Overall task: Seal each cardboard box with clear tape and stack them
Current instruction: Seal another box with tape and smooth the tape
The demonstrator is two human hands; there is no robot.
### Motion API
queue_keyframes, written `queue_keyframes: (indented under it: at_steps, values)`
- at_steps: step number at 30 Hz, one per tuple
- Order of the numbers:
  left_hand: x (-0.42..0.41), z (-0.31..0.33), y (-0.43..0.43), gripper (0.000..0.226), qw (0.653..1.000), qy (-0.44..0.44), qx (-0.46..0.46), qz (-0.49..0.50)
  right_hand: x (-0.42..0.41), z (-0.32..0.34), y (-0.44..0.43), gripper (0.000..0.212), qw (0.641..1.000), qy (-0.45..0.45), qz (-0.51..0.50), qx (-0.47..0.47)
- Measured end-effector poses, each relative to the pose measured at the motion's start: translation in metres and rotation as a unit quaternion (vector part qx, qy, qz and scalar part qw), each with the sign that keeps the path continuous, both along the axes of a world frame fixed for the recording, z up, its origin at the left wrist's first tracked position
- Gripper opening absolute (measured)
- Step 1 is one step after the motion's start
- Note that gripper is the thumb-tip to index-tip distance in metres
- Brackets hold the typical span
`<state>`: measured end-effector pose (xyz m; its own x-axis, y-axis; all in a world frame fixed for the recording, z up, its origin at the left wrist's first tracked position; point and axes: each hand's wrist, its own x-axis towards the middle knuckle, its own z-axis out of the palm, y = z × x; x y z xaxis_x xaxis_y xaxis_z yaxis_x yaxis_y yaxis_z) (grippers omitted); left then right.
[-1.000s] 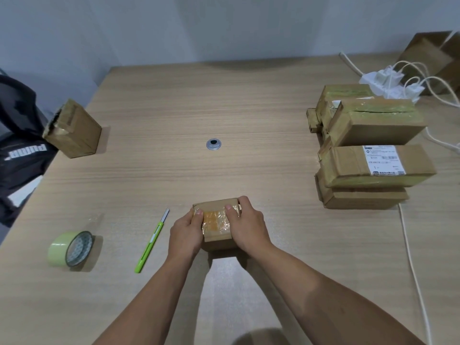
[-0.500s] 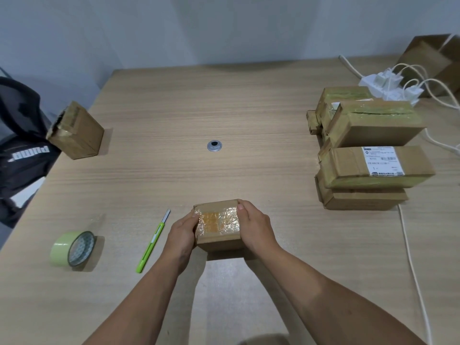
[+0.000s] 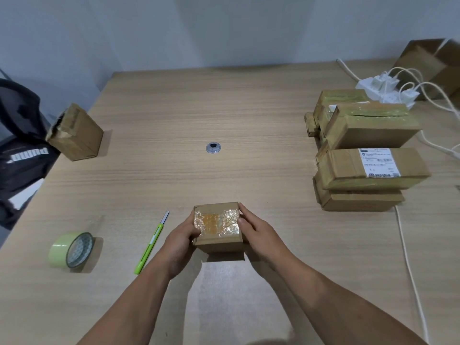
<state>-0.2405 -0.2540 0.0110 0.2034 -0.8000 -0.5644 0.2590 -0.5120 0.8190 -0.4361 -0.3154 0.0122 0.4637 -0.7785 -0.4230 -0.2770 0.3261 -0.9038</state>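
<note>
We show the person's two arms, visible from the fingertips to partway up each forearm. The left forearm (image 3: 143,302) and right forearm (image 3: 323,297) are bare skin throughout, each tapering toward the wrist. The left hand (image 3: 179,242) and right hand (image 3: 258,235) are likewise bare; we note one pale, short nail on the right hand.
</note>
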Motion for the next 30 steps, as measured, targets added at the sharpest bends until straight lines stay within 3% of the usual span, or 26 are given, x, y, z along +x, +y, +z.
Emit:
queue_keyframes:
  at_steps: [5, 9, 14, 16, 19, 23, 26, 30]
  values:
    - [-0.001, -0.008, 0.003, 0.043, 0.999, -0.04, -0.009, -0.006, -0.003, 0.003, 0.003, 0.048, 0.998, -0.052, -0.006, 0.036]
    - [-0.001, -0.011, 0.003, 0.033, 0.995, -0.074, -0.015, 0.058, -0.004, -0.004, 0.006, 0.042, 0.998, -0.031, -0.019, 0.041]
    - [0.003, -0.002, 0.001, 0.026, 0.98, 0.043, 0.01, 0.191, -0.011, -0.032, 0.004, 0.052, 0.993, 0.077, -0.088, 0.031]
    - [0.006, -0.002, 0.002, 0.027, 0.973, 0.087, 0.023, 0.211, -0.012, -0.042, 0.003, 0.061, 0.987, 0.025, -0.101, 0.12]
    - [0.004, -0.008, 0.008, 0.032, 0.979, 0.105, 0.045, 0.171, -0.011, -0.044, -0.001, 0.044, 0.954, -0.102, -0.135, 0.247]
    - [-0.001, -0.022, 0.012, 0.031, 0.99, -0.044, 0.054, 0.122, -0.004, -0.04, -0.012, 0.049, 0.959, -0.104, -0.143, 0.221]
    - [-0.006, -0.021, 0.015, 0.027, 0.971, -0.19, 0.055, 0.133, 0.0, -0.033, -0.014, 0.063, 0.978, -0.04, -0.113, 0.173]
    - [-0.014, -0.012, 0.011, 0.027, 0.97, -0.212, 0.043, 0.112, 0.009, -0.026, -0.011, 0.044, 0.984, -0.027, -0.116, 0.131]
